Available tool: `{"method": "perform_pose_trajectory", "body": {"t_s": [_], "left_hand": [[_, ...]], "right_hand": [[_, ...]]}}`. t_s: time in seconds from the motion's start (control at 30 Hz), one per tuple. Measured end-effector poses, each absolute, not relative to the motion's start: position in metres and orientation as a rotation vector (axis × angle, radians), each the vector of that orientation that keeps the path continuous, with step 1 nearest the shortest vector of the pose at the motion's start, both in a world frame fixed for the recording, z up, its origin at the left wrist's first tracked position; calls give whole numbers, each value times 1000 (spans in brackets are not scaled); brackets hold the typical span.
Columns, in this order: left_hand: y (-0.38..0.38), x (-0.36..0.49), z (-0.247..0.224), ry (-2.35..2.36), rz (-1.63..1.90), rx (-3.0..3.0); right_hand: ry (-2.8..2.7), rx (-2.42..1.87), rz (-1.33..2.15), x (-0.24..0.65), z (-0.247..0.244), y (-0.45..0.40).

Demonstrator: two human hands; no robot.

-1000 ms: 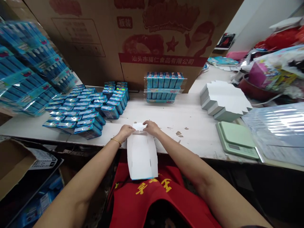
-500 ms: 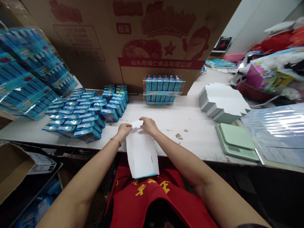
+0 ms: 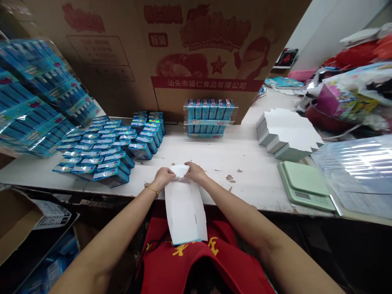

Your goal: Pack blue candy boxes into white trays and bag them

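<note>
A partly folded sheet of white cardboard [image 3: 184, 208] with creases, slits and a narrow blue edge hangs over the table's front edge, its lower end against the red apron [image 3: 183, 269]. My left hand [image 3: 164, 178] pinches the upper left corner of its end flap, and a thin bracelet shows at that wrist. On the opposite corner, my right hand [image 3: 195, 172] grips the same flap between thumb and fingers. The flap stands up between both hands.
Rows of small blue boxes [image 3: 101, 151] stand at left, beside tall clear-wrapped blue packs [image 3: 45, 90]. A large brown carton [image 3: 199, 49] closes off the back, with a blue display pack [image 3: 208, 118] before it. At right are stacked white cardboard blanks [image 3: 288, 130] and a green scale [image 3: 306, 183].
Both hands have come down towards the body with the cardboard sheet, and its lower end now sits lower on the apron. The flap shows more of its face.
</note>
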State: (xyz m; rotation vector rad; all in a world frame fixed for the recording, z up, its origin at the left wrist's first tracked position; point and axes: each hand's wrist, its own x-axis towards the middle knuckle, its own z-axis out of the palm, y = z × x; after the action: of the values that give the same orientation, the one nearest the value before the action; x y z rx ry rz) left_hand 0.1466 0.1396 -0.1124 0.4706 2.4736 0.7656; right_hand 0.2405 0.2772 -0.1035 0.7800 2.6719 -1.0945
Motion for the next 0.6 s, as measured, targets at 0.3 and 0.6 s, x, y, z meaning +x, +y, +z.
{"method": "perform_pose_trajectory", "body": {"t_s": [0.3,0.6], "left_hand": [[137,148,-96,2370,944,391],[166,126,-70,2458,1025,430]], "right_hand": [[2858,733,-1063,243,-83,260],[2876,1078,-1368,224,-77,284]]}}
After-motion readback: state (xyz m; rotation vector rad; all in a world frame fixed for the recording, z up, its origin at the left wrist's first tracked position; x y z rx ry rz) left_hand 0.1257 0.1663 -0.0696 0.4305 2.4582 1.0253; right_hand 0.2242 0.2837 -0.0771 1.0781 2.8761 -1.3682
